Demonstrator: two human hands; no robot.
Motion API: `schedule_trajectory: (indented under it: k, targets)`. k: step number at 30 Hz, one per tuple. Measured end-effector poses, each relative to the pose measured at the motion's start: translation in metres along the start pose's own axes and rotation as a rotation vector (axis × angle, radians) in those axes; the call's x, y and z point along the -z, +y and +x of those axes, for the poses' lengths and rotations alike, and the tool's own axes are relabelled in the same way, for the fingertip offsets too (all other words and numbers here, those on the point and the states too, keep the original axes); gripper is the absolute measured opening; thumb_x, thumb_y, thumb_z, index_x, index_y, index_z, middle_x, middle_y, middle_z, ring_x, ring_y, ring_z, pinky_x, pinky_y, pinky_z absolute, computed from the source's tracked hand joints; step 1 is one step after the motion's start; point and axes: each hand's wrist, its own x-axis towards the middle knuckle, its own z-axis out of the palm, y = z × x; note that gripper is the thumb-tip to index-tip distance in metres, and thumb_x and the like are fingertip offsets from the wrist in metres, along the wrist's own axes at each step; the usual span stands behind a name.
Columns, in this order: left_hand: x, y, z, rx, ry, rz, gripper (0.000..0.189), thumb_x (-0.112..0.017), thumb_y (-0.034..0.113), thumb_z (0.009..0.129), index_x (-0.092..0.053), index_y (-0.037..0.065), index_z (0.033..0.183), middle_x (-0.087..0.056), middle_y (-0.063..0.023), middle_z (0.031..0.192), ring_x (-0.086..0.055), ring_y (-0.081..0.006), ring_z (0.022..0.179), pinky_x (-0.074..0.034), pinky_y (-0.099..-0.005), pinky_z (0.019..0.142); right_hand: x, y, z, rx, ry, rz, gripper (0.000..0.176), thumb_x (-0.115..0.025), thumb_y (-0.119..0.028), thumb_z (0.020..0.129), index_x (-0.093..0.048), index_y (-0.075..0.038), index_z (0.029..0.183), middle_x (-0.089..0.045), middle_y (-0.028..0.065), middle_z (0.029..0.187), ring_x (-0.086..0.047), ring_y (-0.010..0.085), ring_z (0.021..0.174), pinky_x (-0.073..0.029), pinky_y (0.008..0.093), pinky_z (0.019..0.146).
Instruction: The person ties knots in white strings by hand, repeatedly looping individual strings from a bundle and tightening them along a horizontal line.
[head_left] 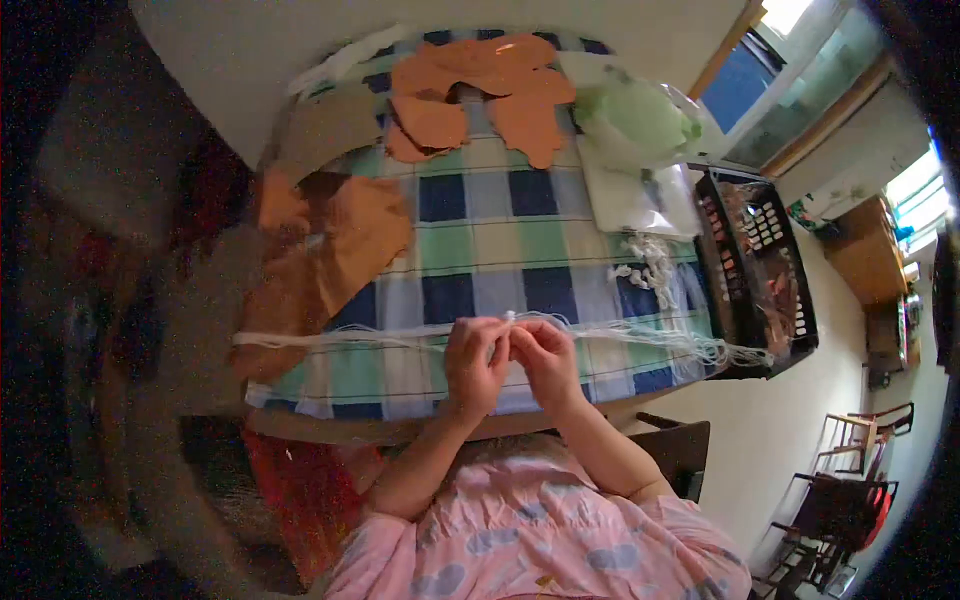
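My left hand (477, 362) and my right hand (543, 358) meet at the front of the checked cloth, fingertips pinched together. Between them a small white piece (510, 316) shows at the fingertips, on white cord. A long bundle of white strings (630, 334) runs across the cloth behind both hands, from the left edge to the black crate at the right. Both hands are closed on the cord; the exact grip of each fingertip is too small to tell.
Orange-brown pieces (530, 120) lie at the back and brown material (360, 230) at the left. White knotted bits (650, 270), a white sheet (640, 195) and a pale green bag (635, 125) are at the right, beside a black crate (810, 325). Chairs (835, 505) stand beyond.
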Motion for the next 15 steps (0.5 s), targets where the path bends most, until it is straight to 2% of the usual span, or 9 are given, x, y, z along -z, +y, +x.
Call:
schedule_trajectory:
  k: [3,5,8,11,13,14,15]
  targets:
    - [-0.002,-0.003,-0.006,-0.17,-0.076,0.074,0.03,-0.065,-0.002,0.069,-0.059,0.006,0.096,-0.058,-0.0079,0.092,-0.057,-0.0252,0.081,-0.048,-0.0347,0.068,0.008,-0.004,-0.006,-0.034,-0.005,0.088,0.016,-0.06,-0.014,0.085,-0.061,0.001,0.091,-0.061,0.0036,0.08,-0.056,0.0107,0.071,-0.046,0.0241,0.066]
    - [-0.004,0.0,-0.012,-0.187,-0.136,0.053,0.032,-0.064,-0.002,0.069,-0.059,0.007,0.099,-0.058,-0.0081,0.094,-0.057,-0.0264,0.085,-0.048,-0.0352,0.072,0.013,-0.013,-0.013,-0.081,0.02,0.078,0.016,-0.06,-0.014,0.085,-0.061,0.0,0.09,-0.062,0.0032,0.08,-0.056,0.01,0.071,-0.047,0.0239,0.066]
    - [-0.006,0.011,-0.015,-0.185,-0.287,-0.047,0.034,-0.063,-0.002,0.069,-0.059,0.006,0.101,-0.057,-0.009,0.101,-0.056,-0.028,0.092,-0.047,-0.0362,0.078,0.036,-0.015,-0.02,-0.012,0.041,0.05,0.013,-0.062,-0.012,0.084,-0.061,0.0,0.089,-0.061,0.0027,0.079,-0.056,0.0092,0.07,-0.047,0.0232,0.064]
    - [-0.012,0.021,-0.013,-0.211,-0.388,-0.102,0.033,-0.061,-0.001,0.069,-0.06,0.005,0.101,-0.055,-0.0104,0.108,-0.054,-0.0287,0.099,-0.045,-0.0374,0.084,0.068,-0.038,-0.026,0.125,0.052,-0.285,0.011,-0.063,-0.008,0.082,-0.06,-0.001,0.089,-0.061,0.0021,0.078,-0.055,0.0082,0.069,-0.046,0.0224,0.063]
    - [-0.014,0.024,-0.01,-0.212,-0.411,-0.096,0.032,-0.061,-0.001,0.069,-0.06,0.005,0.1,-0.054,-0.0109,0.111,-0.053,-0.0287,0.101,-0.044,-0.0378,0.086,0.087,-0.055,-0.022,0.201,0.2,-0.405,0.008,-0.063,-0.004,0.081,-0.06,-0.002,0.088,-0.06,0.0008,0.077,-0.055,0.0079,0.068,-0.045,0.0214,0.061]
    - [-0.012,0.024,-0.008,-0.198,-0.416,-0.087,0.032,-0.061,-0.001,0.069,-0.06,0.005,0.1,-0.053,-0.0109,0.112,-0.052,-0.0285,0.102,-0.044,-0.0378,0.086,0.106,-0.063,-0.013,0.31,0.208,-0.619,0.007,-0.063,-0.001,0.079,-0.06,-0.003,0.085,-0.059,-0.0005,0.076,-0.054,0.0081,0.068,-0.044,0.0218,0.061]
    - [-0.011,0.023,-0.007,-0.187,-0.423,-0.078,0.031,-0.061,-0.001,0.069,-0.06,0.005,0.1,-0.053,-0.0109,0.112,-0.052,-0.0283,0.102,-0.044,-0.0378,0.087,0.124,-0.073,-0.002,0.369,0.263,-0.575,0.009,-0.064,0.002,0.075,-0.06,-0.003,0.082,-0.058,-0.0006,0.074,-0.053,0.0079,0.065,-0.044,0.0225,0.06]
